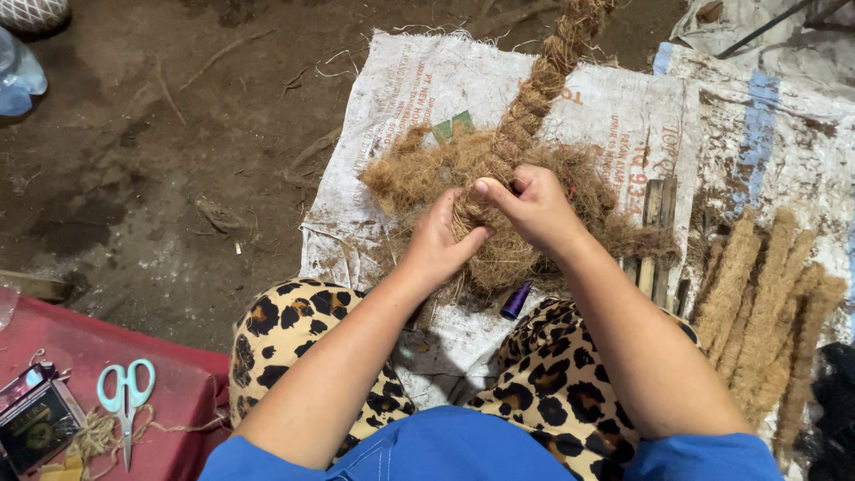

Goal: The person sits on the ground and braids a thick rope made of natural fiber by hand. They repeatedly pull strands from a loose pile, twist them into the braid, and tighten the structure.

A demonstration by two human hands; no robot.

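Down over the spread sack, both hands clench the thick coir rope: left hand wraps its lower end, right hand pinches just above. Loose fibre heaps around them; 1 pair of scissors lies well apart.

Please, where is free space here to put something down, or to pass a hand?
Free: the dirt floor left of the white sack, and the red mat right of the scissors. Crowded: the sack's middle, where both hands grip the fibre rope over loose fibre; finished ropes fill the right.
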